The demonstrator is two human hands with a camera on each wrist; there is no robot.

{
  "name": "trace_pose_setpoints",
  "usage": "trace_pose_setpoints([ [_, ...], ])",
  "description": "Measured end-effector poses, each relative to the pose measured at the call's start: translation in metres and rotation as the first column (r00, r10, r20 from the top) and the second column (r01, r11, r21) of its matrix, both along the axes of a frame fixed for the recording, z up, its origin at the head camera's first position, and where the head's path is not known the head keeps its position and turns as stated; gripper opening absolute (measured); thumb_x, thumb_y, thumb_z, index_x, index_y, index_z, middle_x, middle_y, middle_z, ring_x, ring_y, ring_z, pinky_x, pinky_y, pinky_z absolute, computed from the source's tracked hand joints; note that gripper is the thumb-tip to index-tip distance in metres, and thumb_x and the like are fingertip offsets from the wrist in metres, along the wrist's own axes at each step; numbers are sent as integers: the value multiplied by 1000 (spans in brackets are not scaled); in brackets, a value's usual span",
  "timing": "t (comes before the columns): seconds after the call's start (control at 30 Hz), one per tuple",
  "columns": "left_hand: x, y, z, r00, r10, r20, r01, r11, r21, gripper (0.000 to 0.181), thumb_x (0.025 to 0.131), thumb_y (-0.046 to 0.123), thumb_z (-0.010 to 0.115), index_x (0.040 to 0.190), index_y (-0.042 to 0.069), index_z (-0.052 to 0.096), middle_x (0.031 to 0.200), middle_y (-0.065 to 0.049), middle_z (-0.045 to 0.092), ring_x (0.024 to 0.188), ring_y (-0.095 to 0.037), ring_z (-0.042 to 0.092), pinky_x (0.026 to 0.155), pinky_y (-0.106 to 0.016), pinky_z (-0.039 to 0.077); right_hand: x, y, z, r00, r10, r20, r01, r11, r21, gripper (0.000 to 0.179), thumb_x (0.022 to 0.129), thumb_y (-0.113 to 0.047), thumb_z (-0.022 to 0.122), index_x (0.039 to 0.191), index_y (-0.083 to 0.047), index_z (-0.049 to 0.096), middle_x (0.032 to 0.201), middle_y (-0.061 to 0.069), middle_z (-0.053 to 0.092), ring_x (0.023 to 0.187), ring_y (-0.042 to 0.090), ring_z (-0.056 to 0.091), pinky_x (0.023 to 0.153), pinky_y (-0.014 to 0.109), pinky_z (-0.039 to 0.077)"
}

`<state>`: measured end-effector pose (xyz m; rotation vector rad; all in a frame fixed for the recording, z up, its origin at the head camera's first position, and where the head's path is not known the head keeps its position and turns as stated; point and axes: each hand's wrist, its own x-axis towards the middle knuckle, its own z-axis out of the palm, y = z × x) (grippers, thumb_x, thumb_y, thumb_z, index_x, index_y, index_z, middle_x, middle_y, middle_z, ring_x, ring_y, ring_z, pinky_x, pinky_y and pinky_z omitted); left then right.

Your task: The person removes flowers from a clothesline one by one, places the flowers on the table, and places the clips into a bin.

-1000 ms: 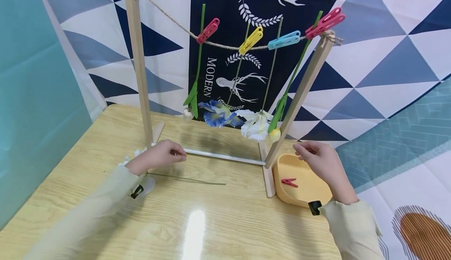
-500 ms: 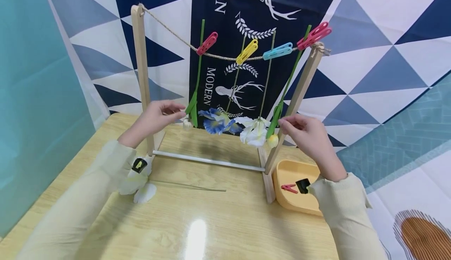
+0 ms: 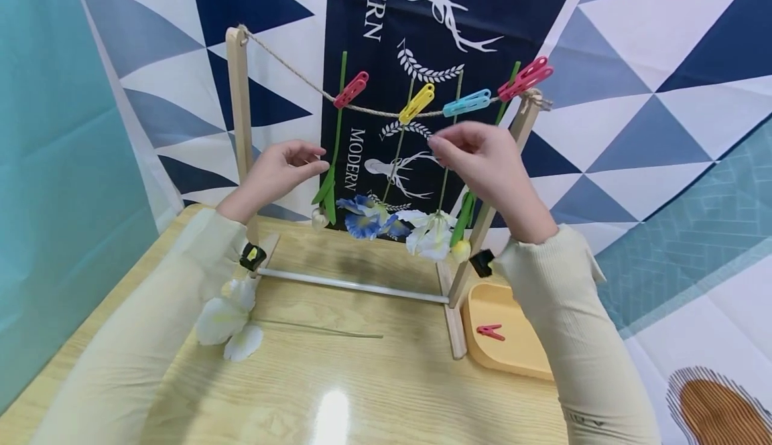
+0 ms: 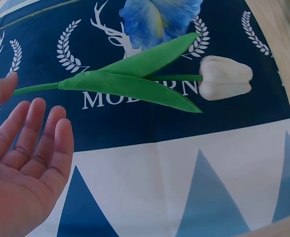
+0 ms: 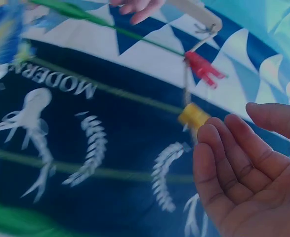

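Observation:
Four-part views aside, several artificial flowers hang head down from a rope (image 3: pixel 289 67), pinned by clothespins. A red clothespin (image 3: pixel 352 90) bears the white tulip (image 4: pixel 226 78), a yellow clothespin (image 3: pixel 417 103) the blue flower (image 3: pixel 364 220). The light blue clothespin (image 3: pixel 467 102) bears a white flower (image 3: pixel 431 236); the pinkish-red clothespin (image 3: pixel 526 78) bears a yellow tulip (image 3: pixel 461 250). My left hand (image 3: pixel 280 171) is beside the white tulip's stem, palm bare and fingers loosely bent. Below the light blue clothespin, my right hand (image 3: pixel 485 167) has relaxed fingers, holding nothing, and hides part of two stems.
Wooden posts (image 3: pixel 240 96) hold up the rope, joined low down by a white rod (image 3: pixel 356 285). A long-stemmed white flower (image 3: pixel 223 321) lies on the table (image 3: pixel 271 391) at left. One red clothespin (image 3: pixel 491 332) lies in a yellow basin (image 3: pixel 512 362) at right.
Both hands have risen from low over the table and basin. The left came up beside the white tulip's stem; the right moved up and leftward to the hanging stems. The head view shifted upward.

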<state>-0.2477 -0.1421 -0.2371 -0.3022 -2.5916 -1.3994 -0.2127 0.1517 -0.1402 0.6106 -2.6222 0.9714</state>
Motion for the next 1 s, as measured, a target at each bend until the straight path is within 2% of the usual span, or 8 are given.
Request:
trace_pose_setpoints([
  [0.2,-6,3,5,1000,6,-19,-5,1000,16,41,90,36,60,122,10,60,110,-8,63,96,-17,56,77,-28,46,-5,-39,28,998,62,-21,-63,996,-61,28,90,-35,61,105,-13,70,97,5,70,84,10,61,74,22,46],
  [0.33,-9,4,8,1000,-3,-17,3,1000,29,42,90,37,61,122,10,59,112,-8,63,97,-17,56,78,-27,47,-12,-60,42,997,69,-34,-72,994,-79,28,90,-31,62,109,-11,67,104,4,69,88,9,62,78,21,48],
  [0.43,-11,4,9,1000,-10,-22,11,999,42,41,90,36,61,121,9,60,111,-8,63,96,-17,56,78,-28,47,-17,-73,49,998,58,-30,-59,998,-35,33,90,-32,62,116,-11,64,112,3,67,96,7,62,84,20,49],
  [0.57,-11,4,12,999,-20,-27,21,999,47,40,90,36,61,121,10,60,112,-9,63,98,-18,56,83,-31,46,-23,-86,53,999,27,-30,-25,996,81,42,90,-35,61,126,-13,58,122,0,63,107,5,59,93,17,45],
  [0.7,-12,5,15,999,-31,-35,33,998,54,40,90,36,62,121,11,60,114,-9,63,100,-18,57,87,-35,47,-31,-95,57,1000,-1,-27,5,987,158,46,90,-34,60,130,-11,55,125,2,60,111,7,57,97,18,43],
  [0.87,-16,9,16,999,-42,-29,44,997,65,38,90,34,62,120,11,61,112,-9,64,98,-17,57,83,-31,46,-41,-99,57,1000,-22,13,19,971,237,48,90,-35,60,130,-10,55,124,2,60,110,8,55,98,20,43],
  [1.0,-18,11,16,999,-38,-21,39,997,66,36,90,32,62,119,10,61,112,-9,63,98,-17,56,83,-30,46,-47,-102,53,1000,0,21,-6,960,281,37,91,-34,59,119,-10,64,109,2,65,93,10,56,83,18,46],
])
